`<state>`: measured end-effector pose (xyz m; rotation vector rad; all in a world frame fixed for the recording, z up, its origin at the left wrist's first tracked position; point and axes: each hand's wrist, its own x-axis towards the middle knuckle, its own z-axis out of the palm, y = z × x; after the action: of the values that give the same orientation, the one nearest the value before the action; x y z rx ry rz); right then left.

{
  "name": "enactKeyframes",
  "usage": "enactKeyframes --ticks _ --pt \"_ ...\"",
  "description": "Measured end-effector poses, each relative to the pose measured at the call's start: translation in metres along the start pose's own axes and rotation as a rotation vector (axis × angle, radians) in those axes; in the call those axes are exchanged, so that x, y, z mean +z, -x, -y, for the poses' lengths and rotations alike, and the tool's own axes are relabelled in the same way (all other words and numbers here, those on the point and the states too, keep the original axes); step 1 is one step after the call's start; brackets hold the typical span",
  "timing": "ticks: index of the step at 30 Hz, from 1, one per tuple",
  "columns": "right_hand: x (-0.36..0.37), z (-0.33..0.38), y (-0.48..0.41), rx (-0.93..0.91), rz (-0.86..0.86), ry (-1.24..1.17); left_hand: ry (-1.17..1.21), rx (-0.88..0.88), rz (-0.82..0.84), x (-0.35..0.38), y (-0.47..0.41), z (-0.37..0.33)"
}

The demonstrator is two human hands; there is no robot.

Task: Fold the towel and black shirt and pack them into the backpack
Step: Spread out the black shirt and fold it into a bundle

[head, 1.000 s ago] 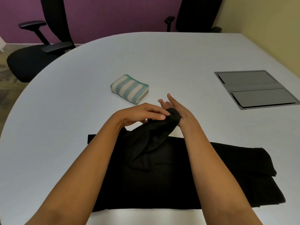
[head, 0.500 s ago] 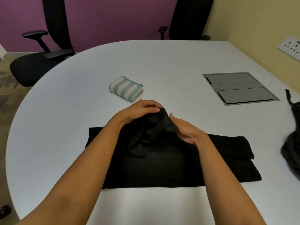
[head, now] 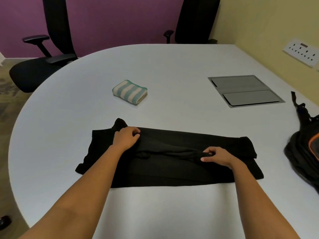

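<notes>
At the far left a chair (head: 34,73) is noted beside the rounded edge of the pale tabletop (head: 164,66). Left of centre a towel (head: 129,92), striped teal and cream, is found folded into a small block on the tabletop, beyond the shirt and apart from it. The left hand (head: 126,139) is set on the left part of the shirt (head: 172,171), near its far edge. Its fingers are curled and cloth is pinched between thumb and fingertips. The black shirt is laid flat across the near middle of the tabletop, folded into a long band running left to right, with a bunched ridge of cloth along its middle. A second chair (head: 195,19) is recorded beyond the far side of the tabletop. The right hand (head: 217,156) is placed on the right part of the shirt, fingers curled, the ridge's right end being gripped between thumb and fingers. Further right a grey hatch (head: 245,90) with two lids is set flush in the tabletop. A socket plate (head: 301,53) is mounted on the yellow wall (head: 259,23). At the right edge a backpack (head: 303,152), black with orange trim, is lying on the tabletop, near the shirt but apart from it. It is only partly in view, and whether it is open cannot be told.
</notes>
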<state>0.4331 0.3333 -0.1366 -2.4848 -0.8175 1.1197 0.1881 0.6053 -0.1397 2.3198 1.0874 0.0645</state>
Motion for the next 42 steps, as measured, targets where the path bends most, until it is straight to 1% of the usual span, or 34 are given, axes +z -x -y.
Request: enactKeyframes --ticks 3,4,7,9,12,15,19,21,23,25,26,27,29,31,32,34,36,37,38,39,41,42 --pt "0.016 -0.013 -0.005 0.026 -0.041 0.038 -0.152 -0.062 0.175 0.008 0.009 0.018" --pt "0.017 -0.013 -0.004 0.01 -0.068 0.023 -0.182 -0.08 0.194 0.008 0.01 0.021" --pt "0.016 -0.006 0.0 -0.083 -0.147 -0.088 -0.117 -0.114 0.159 0.004 0.008 0.026" --pt "0.012 -0.001 0.003 -0.141 -0.181 -0.173 -0.12 -0.11 0.146 0.002 0.007 0.026" --pt "0.005 0.008 0.012 -0.201 -0.164 -0.176 -0.206 -0.059 0.12 0.003 0.005 0.027" --pt "-0.004 0.017 0.021 -0.285 -0.183 -0.15 -0.215 0.055 0.15 0.002 0.002 0.021" --pt "-0.012 0.03 0.028 -0.381 -0.284 -0.186 -0.333 0.2 0.261 0.007 -0.003 0.008" --pt "-0.016 0.036 0.03 -0.403 -0.333 -0.174 -0.41 0.215 0.332 0.008 -0.007 0.004" --pt "-0.02 0.039 0.03 -0.401 -0.342 -0.082 -0.477 0.206 0.361 0.006 -0.011 0.001" --pt "-0.024 0.04 0.029 -0.373 -0.298 0.047 -0.54 0.215 0.362 0.002 -0.014 0.0" --pt "-0.026 0.04 0.029 -0.355 -0.261 0.076 -0.532 0.217 0.36 0.0 -0.016 0.0" --pt "-0.028 0.04 0.031 -0.341 -0.216 0.071 -0.48 0.213 0.358 -0.002 -0.017 0.0" --pt "-0.034 0.038 0.038 -0.314 -0.107 -0.013 -0.259 0.175 0.381 -0.009 -0.016 0.003" --pt "-0.042 0.037 0.047 -0.288 0.011 -0.116 0.005 0.106 0.459 -0.022 -0.012 0.006" --pt "-0.047 0.037 0.052 -0.269 0.076 -0.145 0.091 0.074 0.512 -0.03 -0.012 0.008" --pt "-0.055 0.037 0.061 -0.207 0.208 -0.151 0.152 0.027 0.602 -0.046 -0.012 0.007" --pt "-0.063 0.039 0.063 -0.164 0.268 -0.117 0.139 0.009 0.635 -0.059 -0.014 0.001" --pt "-0.066 0.042 0.062 -0.158 0.242 -0.096 0.144 0.013 0.615 -0.062 -0.016 -0.002" --pt "-0.068 0.044 0.058 -0.16 0.158 -0.075 0.155 0.029 0.579 -0.061 -0.018 -0.005" --pt "-0.068 0.047 0.05 -0.16 0.015 -0.033 0.16 0.06 0.524 -0.058 -0.019 -0.008" --pt "-0.063 0.052 0.031 -0.138 -0.314 0.133 0.086 0.109 0.286 -0.045 -0.026 -0.01" --pt "-0.057 0.053 0.022 -0.129 -0.413 0.2 0.027 0.124 0.149 -0.037 -0.028 -0.01"
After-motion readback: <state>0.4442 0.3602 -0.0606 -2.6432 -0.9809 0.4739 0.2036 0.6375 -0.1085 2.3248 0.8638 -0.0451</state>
